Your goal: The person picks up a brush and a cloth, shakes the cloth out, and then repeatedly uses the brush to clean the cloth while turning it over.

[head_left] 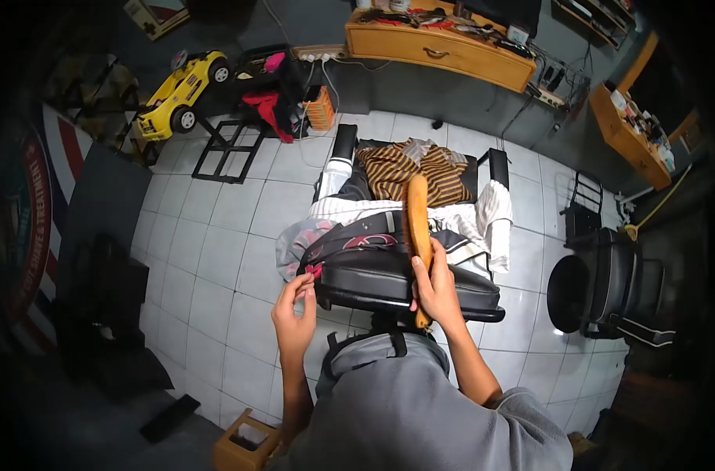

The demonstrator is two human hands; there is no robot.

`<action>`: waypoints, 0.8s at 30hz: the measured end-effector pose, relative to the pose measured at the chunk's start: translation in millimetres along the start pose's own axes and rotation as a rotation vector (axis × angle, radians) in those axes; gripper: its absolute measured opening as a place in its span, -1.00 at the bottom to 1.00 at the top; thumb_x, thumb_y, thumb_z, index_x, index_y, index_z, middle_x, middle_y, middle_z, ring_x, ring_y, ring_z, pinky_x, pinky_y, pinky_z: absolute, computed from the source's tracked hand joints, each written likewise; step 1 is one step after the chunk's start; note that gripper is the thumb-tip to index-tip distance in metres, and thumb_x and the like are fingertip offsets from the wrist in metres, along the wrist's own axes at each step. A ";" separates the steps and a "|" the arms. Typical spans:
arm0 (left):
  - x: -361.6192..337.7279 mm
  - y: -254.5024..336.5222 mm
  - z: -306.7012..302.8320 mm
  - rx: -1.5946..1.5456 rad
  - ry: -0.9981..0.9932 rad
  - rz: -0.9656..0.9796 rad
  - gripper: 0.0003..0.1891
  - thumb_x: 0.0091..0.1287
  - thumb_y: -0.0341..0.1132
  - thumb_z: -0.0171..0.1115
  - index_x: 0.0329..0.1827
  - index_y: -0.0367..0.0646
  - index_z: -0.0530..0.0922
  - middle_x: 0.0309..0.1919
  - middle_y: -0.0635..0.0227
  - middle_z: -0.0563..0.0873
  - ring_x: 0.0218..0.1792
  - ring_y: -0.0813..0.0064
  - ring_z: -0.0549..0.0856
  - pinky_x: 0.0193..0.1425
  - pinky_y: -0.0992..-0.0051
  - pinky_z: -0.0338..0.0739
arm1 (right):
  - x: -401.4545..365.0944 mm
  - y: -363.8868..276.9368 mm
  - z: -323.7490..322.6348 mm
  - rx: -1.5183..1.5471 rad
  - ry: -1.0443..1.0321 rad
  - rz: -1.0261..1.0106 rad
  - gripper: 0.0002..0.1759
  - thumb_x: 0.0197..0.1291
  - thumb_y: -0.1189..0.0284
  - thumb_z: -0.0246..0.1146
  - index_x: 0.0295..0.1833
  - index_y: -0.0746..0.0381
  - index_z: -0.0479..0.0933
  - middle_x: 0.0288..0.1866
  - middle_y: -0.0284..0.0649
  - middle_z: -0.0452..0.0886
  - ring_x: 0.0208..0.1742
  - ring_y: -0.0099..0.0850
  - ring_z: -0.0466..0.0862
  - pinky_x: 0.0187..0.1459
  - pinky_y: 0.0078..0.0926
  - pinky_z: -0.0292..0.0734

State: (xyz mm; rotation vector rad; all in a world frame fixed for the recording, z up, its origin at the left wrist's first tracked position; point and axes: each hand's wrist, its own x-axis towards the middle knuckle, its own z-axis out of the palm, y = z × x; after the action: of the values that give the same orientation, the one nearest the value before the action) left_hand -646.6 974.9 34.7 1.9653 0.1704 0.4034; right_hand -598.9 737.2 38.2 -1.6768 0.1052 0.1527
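My right hand (436, 286) is wrapped round a long wooden brush (419, 216), which points away from me with its dark bristles to the left. At the chair's left edge, the fingers of my left hand (297, 302) pinch a small pink-red end of cloth (315, 271). That end appears to belong to the dark patterned cloth (357, 239) over the black padded chair (365, 276). White striped cloth (495, 224) hangs over the right armrest. A brown-and-black striped cloth (389, 173) lies crumpled on the far part of the chair.
A wooden drawer counter (397, 45) with tools stands against the back wall. Another black chair (609, 275) is at the right, below a wooden shelf (626, 137). On the left are a yellow toy car (183, 94), a black metal frame (229, 153) and an orange box (320, 108).
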 end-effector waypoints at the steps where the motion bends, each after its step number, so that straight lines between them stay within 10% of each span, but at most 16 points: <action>1: 11.2 -1.0 4.6 0.012 -0.037 0.004 -0.78 0.26 -0.52 0.12 -0.04 -0.34 0.55 -0.18 0.17 0.68 -0.16 0.43 0.68 -0.06 0.52 0.53 | 4.0 0.4 0.4 -0.003 0.000 0.016 -0.46 0.38 0.37 0.00 0.36 0.32 0.02 -0.60 -0.25 0.45 -0.75 -0.52 0.47 -0.69 -0.53 0.42; 20: 145.4 -16.5 79.6 0.012 -0.665 0.206 -0.76 0.27 -0.41 0.18 -0.02 -0.28 0.55 -0.20 0.12 0.67 -0.19 0.32 0.68 -0.08 0.45 0.53 | 43.5 -11.9 -13.3 -0.088 0.247 0.131 -0.30 0.24 0.40 0.19 0.38 0.30 0.00 -0.53 -0.20 0.48 -0.73 -0.50 0.49 -0.69 -0.50 0.41; 24: 169.7 -12.0 104.5 -0.106 -0.685 0.066 -0.66 0.42 -0.33 -0.02 0.19 -0.28 0.40 -0.10 0.06 0.66 -0.15 0.33 0.68 0.00 0.44 0.51 | 73.5 -23.8 -26.6 -0.246 0.300 0.086 -0.37 0.21 0.36 0.21 0.32 0.33 0.15 -0.40 -0.03 0.58 -0.52 -0.28 0.62 -0.43 -0.36 0.51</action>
State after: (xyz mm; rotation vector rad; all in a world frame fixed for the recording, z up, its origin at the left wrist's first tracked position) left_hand -450.5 941.0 19.5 1.8989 -0.3477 -0.2272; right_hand -521.6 715.0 52.5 -1.9336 0.3977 -0.0243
